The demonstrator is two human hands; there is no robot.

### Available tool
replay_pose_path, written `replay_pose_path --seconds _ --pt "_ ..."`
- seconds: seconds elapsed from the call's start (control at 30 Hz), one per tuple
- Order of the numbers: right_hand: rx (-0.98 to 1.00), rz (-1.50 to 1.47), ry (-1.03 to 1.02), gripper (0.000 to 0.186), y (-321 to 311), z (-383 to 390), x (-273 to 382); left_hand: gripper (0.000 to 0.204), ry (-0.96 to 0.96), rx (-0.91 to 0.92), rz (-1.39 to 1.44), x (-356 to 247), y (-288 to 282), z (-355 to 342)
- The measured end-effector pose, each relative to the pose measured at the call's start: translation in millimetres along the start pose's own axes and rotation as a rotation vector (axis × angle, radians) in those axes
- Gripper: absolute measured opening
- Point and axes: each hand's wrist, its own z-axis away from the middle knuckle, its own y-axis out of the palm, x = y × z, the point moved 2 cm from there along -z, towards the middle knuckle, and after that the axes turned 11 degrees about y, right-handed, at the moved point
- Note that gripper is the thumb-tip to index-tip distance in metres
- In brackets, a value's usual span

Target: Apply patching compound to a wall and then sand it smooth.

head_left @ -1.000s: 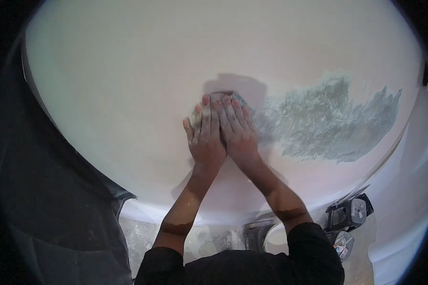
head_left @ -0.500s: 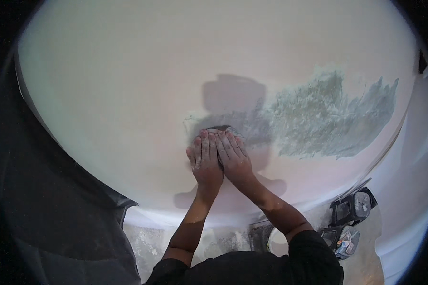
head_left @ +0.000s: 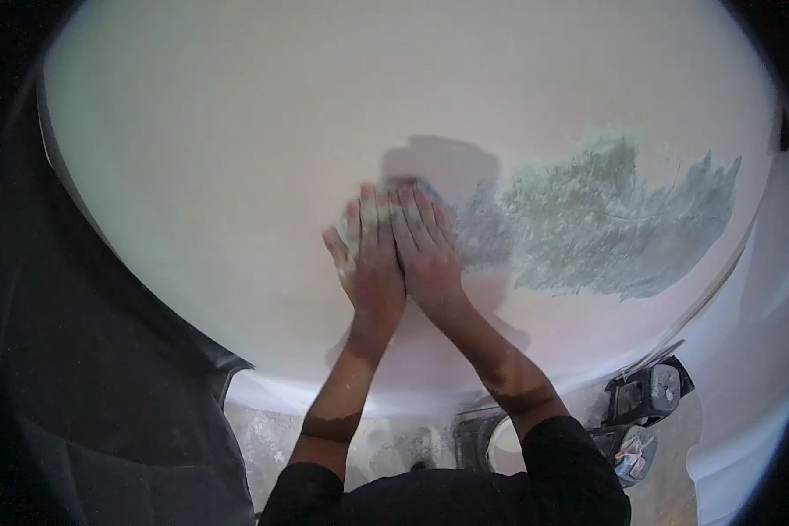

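Side by side, my left hand (head_left: pixel 374 259) and my right hand (head_left: pixel 429 254) press down on a large, pale, smooth curved panel (head_left: pixel 228 167). Whitish dust coats the fingers, which point away from me; the left thumb stands out to the side. A dark edge shows just past the fingertips, part of a flat dark pad (head_left: pixel 404 181) held under both palms. Most of that pad is covered, so its exact kind is unclear. To the right of my hands spreads a rough grey filler patch (head_left: pixel 618 219) with ragged edges.
Dark sheeting (head_left: pixel 105 368) hangs along the left side, and white sheeting (head_left: pixel 749 351) along the right. Below the panel's near edge are a white bucket (head_left: pixel 507 447), a dark stool (head_left: pixel 649 390) and another (head_left: pixel 636 456) with a crumpled packet on it.
Both hands have slid farther up the panel, away from me, taking the dark pad along. My forearms reach out farther.
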Motion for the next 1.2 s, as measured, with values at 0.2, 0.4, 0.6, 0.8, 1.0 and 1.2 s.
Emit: replay_pose_path --seconds 0.2,0.4,0.6,0.8,1.0,1.2 --pt "0.008 -0.009 0.005 0.046 13.7 36.9 -0.2 0.05 -0.059 -0.115 0.039 -10.5 24.2 34.4" --pt "-0.003 0.003 -0.006 0.047 -6.8 -2.7 0.1 0.048 -0.045 -0.132 0.168 -5.3 -11.8 -7.2" --pt "0.015 0.019 0.044 0.049 18.2 46.4 -8.5 0.048 -0.01 -0.097 0.09 -12.1 23.0 38.0" --pt "-0.045 -0.058 -0.013 0.05 -10.7 -4.2 -7.3 0.049 -0.02 -0.128 0.127 -9.8 -8.9 -13.6" --pt "0.03 0.001 -0.011 0.052 7.1 44.7 -30.1 0.05 -0.022 -0.101 0.097 -30.0 38.5 35.3" --pt "0.025 0.011 -0.029 0.053 -7.9 18.6 -25.4 0.049 -0.062 -0.141 0.215 -28.0 10.1 1.0"
